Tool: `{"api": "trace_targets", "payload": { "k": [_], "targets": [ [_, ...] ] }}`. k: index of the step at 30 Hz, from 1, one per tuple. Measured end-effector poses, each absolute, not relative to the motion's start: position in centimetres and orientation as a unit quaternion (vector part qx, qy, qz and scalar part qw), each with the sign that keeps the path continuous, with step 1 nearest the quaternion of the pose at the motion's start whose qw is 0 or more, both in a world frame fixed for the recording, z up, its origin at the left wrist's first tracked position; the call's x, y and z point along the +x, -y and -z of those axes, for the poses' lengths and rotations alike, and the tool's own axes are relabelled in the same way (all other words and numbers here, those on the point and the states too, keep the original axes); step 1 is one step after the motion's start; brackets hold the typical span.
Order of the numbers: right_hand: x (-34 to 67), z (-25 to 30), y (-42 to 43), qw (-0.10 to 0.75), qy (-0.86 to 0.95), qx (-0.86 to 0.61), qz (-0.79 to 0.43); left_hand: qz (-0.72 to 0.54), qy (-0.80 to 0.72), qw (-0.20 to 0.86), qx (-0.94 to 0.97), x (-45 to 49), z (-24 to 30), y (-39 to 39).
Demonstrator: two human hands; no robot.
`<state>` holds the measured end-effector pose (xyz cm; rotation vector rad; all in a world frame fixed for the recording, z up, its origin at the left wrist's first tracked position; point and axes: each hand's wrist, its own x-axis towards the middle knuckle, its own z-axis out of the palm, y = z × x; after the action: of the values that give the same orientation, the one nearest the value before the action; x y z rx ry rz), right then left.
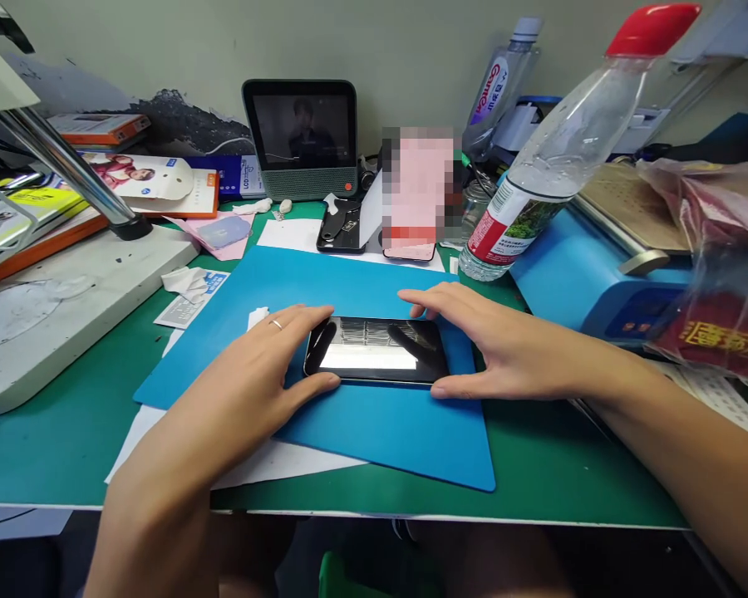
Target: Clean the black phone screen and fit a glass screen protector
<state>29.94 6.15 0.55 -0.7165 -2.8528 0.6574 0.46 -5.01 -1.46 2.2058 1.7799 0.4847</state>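
As glossy phone (377,353) lies on blue mat (380,436), left hand (262,374), right hand (492,349) (spread) touch ends.

Head-worn camera, looking forward and down
It hangs close above the phone (377,350), facing the wall (374,50) beyond it; a small screen (302,137) stands behind the phone.

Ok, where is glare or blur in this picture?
Head view: a white glare strip crosses the phone screen, gripped by the left hand and right hand; the bag at the right edge is blurred; a patch behind is pixelated.
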Motion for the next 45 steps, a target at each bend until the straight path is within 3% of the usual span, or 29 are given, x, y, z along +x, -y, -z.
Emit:
{"api": "trace_targets", "payload": {
  "k": [45],
  "targets": [
    [30.37,-1.04,-6.63,0.032,0.929,-0.239,-0.282,-0.163,-0.632,0.167,0.739,-0.21,1.74,4.78]
  ]
}}
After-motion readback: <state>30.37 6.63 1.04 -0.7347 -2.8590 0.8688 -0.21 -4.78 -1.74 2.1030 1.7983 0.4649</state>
